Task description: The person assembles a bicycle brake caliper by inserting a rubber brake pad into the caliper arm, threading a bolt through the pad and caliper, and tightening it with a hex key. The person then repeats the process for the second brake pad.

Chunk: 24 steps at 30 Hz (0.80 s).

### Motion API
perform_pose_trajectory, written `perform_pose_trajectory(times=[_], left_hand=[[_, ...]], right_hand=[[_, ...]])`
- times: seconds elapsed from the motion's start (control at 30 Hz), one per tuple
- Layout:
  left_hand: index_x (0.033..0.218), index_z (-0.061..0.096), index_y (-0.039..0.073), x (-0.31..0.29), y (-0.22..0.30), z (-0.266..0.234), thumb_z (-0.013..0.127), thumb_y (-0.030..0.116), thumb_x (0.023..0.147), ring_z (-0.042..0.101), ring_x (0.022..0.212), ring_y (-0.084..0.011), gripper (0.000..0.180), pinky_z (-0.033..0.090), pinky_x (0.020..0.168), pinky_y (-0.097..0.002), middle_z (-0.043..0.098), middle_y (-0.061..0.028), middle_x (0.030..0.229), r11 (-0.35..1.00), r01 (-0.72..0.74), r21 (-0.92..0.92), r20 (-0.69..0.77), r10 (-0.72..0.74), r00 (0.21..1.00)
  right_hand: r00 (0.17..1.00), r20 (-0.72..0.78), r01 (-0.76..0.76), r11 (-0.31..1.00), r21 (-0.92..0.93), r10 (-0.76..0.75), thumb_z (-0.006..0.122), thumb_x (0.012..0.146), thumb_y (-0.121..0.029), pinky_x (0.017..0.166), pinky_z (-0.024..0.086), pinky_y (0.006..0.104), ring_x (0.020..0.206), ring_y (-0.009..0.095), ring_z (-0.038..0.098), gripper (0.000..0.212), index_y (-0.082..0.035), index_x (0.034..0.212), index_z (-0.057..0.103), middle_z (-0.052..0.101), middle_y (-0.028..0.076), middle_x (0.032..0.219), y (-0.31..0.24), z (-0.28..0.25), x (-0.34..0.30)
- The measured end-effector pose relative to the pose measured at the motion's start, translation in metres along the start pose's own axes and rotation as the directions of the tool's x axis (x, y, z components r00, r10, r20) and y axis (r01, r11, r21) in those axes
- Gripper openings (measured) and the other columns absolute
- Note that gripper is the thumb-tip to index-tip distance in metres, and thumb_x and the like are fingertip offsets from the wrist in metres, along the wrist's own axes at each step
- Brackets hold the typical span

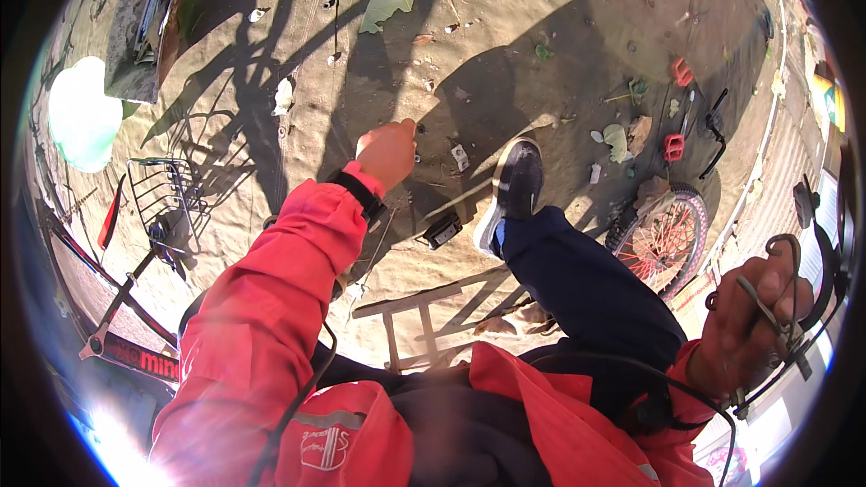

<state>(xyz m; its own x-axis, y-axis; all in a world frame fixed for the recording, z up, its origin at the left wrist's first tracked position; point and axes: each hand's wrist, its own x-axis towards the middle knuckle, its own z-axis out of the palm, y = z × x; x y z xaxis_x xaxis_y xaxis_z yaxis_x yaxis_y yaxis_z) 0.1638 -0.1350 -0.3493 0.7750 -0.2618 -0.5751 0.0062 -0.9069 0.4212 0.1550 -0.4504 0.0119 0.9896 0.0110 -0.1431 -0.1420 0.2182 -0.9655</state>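
Observation:
My left hand (388, 155), below a red sleeve and a black wristband, reaches down over the brown ground sheet. Its fingers are curled together, and anything in them is hidden. Nearest to it are a small whitish piece (460, 158) and, lower down, a small black block-shaped part (443, 231). At the far right my right hand (758, 316) is raised and closed round a bundle of bent metal parts and cables (783, 284). Black curved parts (823, 275) hang beside it, and their kind is unclear.
A small wheel with red spokes (663, 248) lies right of my shoe (520, 180). Near it are two red pedals (674, 147) and a black crank-like bar (715, 135). On the left are a wire rack (162, 185) and bicycle parts (117, 307). A wooden frame (410, 307) lies near my legs.

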Motion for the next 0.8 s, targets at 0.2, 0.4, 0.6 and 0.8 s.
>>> perform_pose_trajectory(times=[0.2, 0.4, 0.6, 0.8], left_hand=[[0.097, 0.058, 0.005, 0.019, 0.001, 0.011, 0.061, 0.020, 0.090, 0.067, 0.084, -0.0371, 0.017, 0.052, 0.071, -0.0472, 0.067, -0.0161, 0.087, 0.992, -0.076, 0.099, 0.007, 0.075, 0.997], [0.101, 0.055, 0.004, 0.034, 0.006, 0.015, 0.061, 0.020, 0.091, 0.068, 0.085, -0.0371, 0.020, 0.052, 0.072, -0.0476, 0.068, -0.0160, 0.088, 0.986, -0.070, 0.155, 0.121, 0.051, 0.991], [0.107, 0.057, 0.002, 0.041, 0.015, 0.009, 0.055, 0.006, 0.088, 0.070, 0.091, -0.0360, 0.020, 0.057, 0.075, -0.0444, 0.069, -0.0174, 0.097, 0.974, -0.058, 0.218, 0.190, 0.016, 0.982], [0.102, 0.060, 0.003, 0.042, 0.015, 0.016, 0.060, 0.007, 0.084, 0.070, 0.092, -0.0363, 0.018, 0.056, 0.077, -0.0441, 0.069, -0.0169, 0.098, 0.981, -0.071, 0.181, 0.149, 0.044, 0.988]], right_hand=[[1.000, -0.014, 0.014, 0.994, -0.111, -0.016, 0.074, 0.088, -0.013, 0.036, 0.025, 0.0195, 0.039, 0.003, 0.034, 0.018, -0.007, 0.091, 0.057, 0.056, 0.006, 0.096, 0.002, -0.011, 0.005], [0.995, -0.097, 0.039, 0.999, 0.027, -0.036, 0.083, 0.064, 0.007, 0.044, 0.041, 0.0220, 0.049, 0.013, 0.050, 0.032, -0.002, 0.088, 0.063, 0.053, 0.015, 0.098, 0.005, -0.022, 0.003], [0.996, -0.089, 0.020, 1.000, 0.006, -0.019, 0.083, 0.071, 0.002, 0.040, 0.028, 0.0206, 0.048, 0.008, 0.036, 0.034, -0.008, 0.084, 0.052, 0.049, 0.010, 0.095, 0.007, -0.033, -0.004], [0.981, -0.091, -0.121, 0.903, 0.412, 0.172, 0.080, 0.074, 0.004, 0.036, 0.023, 0.0183, 0.048, 0.005, 0.034, 0.034, -0.007, 0.082, 0.049, 0.047, 0.009, 0.094, 0.001, -0.046, -0.012]])
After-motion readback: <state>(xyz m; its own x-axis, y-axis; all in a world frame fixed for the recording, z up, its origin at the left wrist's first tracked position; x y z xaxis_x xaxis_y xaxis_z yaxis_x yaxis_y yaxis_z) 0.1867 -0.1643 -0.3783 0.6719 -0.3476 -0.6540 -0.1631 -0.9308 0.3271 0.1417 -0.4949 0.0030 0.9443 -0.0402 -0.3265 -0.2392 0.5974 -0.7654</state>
